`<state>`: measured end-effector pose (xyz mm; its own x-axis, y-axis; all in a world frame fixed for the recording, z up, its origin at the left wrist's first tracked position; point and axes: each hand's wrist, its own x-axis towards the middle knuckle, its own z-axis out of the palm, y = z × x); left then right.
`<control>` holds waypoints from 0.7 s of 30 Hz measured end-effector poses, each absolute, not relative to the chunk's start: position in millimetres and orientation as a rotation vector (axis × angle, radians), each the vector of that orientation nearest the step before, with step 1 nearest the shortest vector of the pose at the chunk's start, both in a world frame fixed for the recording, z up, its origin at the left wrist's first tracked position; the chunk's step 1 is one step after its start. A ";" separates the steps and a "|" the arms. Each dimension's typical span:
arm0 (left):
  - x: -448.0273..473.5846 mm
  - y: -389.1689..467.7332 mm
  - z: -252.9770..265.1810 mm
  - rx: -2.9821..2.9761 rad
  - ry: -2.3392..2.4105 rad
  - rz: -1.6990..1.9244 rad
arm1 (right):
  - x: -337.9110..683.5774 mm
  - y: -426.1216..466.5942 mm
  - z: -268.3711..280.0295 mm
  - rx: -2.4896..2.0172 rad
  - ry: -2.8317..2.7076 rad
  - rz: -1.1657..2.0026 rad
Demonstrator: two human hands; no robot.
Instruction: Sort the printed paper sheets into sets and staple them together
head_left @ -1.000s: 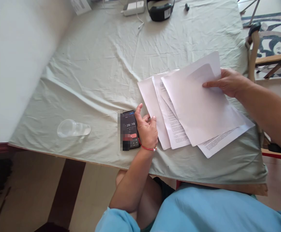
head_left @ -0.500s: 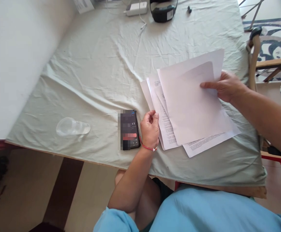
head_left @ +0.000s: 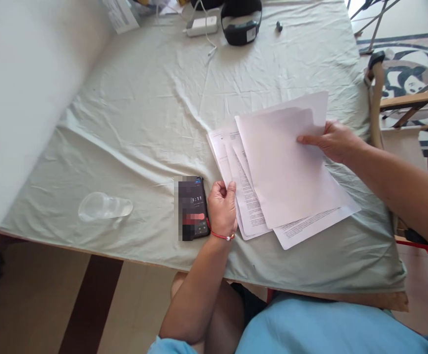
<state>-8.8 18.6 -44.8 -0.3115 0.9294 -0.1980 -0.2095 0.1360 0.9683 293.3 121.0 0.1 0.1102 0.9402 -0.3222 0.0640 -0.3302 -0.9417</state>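
A loose stack of white paper sheets point(head_left: 283, 172) lies fanned on the pale green tablecloth point(head_left: 155, 113), some with printed text. My right hand point(head_left: 333, 141) grips the stack's right edge, thumb on top. My left hand point(head_left: 221, 209), with a red bracelet at the wrist, is curled against the stack's left edge, fingertips touching the bottom sheets. A black phone point(head_left: 193, 209) with a timer on its screen lies just left of that hand.
A clear plastic cup point(head_left: 103, 207) lies on its side near the table's front left. At the far edge sit a black headset point(head_left: 241, 22), a white charger point(head_left: 202, 24) with cable, and a small dark item point(head_left: 279, 25). A wooden chair point(head_left: 394, 103) stands right.
My left hand left the phone and moved right to the papers' left edge. The sheets have been drawn closer together into a tighter stack.
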 end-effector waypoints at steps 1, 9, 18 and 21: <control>-9.0 18.8 -44.8 0.782 1.369 1.406 | 296.0 122.7 -2.5 -1.584 -1.039 1.289; -10.5 15.4 -39.2 0.837 1.410 1.408 | 317.6 134.7 -1.2 -1.620 -0.909 1.051; -17.1 13.3 -43.6 1.047 1.463 1.322 | 319.3 131.5 11.3 -1.493 -0.708 1.174; -15.9 15.0 -43.8 0.975 1.436 1.351 | 314.4 128.3 16.3 -1.487 -0.699 1.208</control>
<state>-15.9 15.0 -43.8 -0.2763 0.9563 -0.0956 -0.0375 0.0887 0.9954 314.4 128.3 16.3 0.3201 0.8913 -0.3212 -0.1661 -0.2810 -0.9452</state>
